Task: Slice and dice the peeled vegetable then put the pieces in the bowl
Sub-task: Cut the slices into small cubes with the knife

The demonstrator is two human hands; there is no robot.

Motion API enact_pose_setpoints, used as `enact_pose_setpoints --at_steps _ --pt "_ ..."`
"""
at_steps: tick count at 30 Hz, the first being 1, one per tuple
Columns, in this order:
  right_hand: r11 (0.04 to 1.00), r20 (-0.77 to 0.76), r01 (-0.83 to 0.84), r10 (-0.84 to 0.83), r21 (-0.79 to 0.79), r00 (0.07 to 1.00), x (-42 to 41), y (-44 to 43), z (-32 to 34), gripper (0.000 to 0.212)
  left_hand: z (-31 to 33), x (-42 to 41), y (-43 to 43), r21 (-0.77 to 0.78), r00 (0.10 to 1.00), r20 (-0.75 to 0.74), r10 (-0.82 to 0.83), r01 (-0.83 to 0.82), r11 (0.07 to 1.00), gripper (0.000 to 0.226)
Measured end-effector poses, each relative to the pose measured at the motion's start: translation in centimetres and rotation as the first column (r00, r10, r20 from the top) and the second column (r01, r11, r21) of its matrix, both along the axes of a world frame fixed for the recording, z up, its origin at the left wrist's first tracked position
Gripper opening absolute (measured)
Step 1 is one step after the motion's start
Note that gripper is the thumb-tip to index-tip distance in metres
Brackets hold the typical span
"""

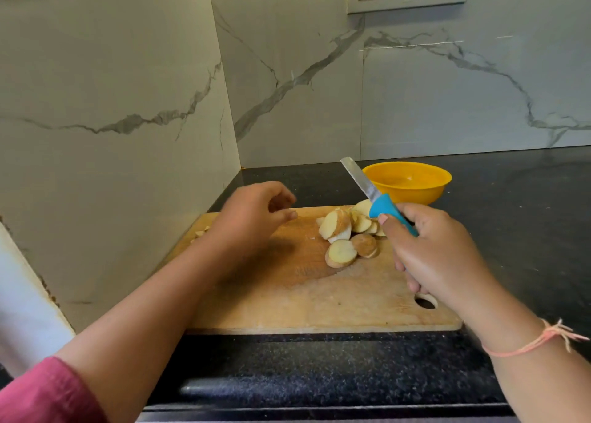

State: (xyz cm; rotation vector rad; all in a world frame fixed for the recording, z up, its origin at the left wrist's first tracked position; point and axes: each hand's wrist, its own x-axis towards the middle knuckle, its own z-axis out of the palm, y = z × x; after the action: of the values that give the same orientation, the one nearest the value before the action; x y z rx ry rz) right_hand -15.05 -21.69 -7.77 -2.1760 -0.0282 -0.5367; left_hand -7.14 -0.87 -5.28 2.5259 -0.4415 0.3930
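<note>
**Now the slices wait for dicing**

Head view: You hold the knife in your right hand, fingers wrapped firmly round its blue handle, the blade lifted clear and pointing away toward the wall, probably so the edge stays off the food while you rearrange it. Your left hand hovers over the cutting board, fingers loosely curled and empty, holding nothing, seemingly poised to gather the pieces. The vegetable slices lie in a loose overlapping heap on the far right part of the board, just beside your knife hand. They are rounds, not yet diced, so stacking them looks like your next step. The yellow bowl sits on the dark counter just behind the board, near the heap, handy for a short transfer. It appears empty. A few small scraps lie at the board's left edge.
</note>
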Motion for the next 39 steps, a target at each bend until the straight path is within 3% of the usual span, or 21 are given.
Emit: enact_pose_setpoints --at_steps 4,9,14,18,27,39 --pt "1.000 0.002 0.020 -0.020 -0.010 1.000 -0.2 0.1 -0.1 0.021 0.1 0.4 -2.8 -0.023 0.962 -0.162 -0.220 0.219 0.975 0.035" --pt "0.997 0.013 0.028 -0.027 -0.078 1.000 -0.3 0.4 -0.2 0.020 -0.1 0.8 -3.3 -0.053 0.933 -0.197 -0.303 0.298 0.953 0.027" --pt "0.993 0.008 0.017 -0.016 -0.119 1.000 -0.5 0.6 -0.1 0.022 -0.9 0.4 -2.7 -0.106 0.950 -0.150 -0.274 0.260 0.960 0.023" --pt "0.992 -0.009 0.013 -0.014 -0.127 1.000 -0.6 0.9 -0.1 0.022 -1.0 -0.1 -3.4 -0.036 0.972 -0.064 -0.227 0.225 0.974 0.025" --pt "0.991 -0.012 0.022 -0.024 -0.131 1.000 -0.7 1.0 -0.1 0.024 -1.1 -0.3 -3.5 -0.128 0.957 -0.163 -0.238 0.219 0.967 0.026" --pt "0.990 0.000 0.026 -0.027 -0.138 1.000 -0.9 1.2 -0.4 0.025 -1.4 -0.6 -3.5 -0.122 0.971 -0.106 -0.215 0.201 0.972 0.028"
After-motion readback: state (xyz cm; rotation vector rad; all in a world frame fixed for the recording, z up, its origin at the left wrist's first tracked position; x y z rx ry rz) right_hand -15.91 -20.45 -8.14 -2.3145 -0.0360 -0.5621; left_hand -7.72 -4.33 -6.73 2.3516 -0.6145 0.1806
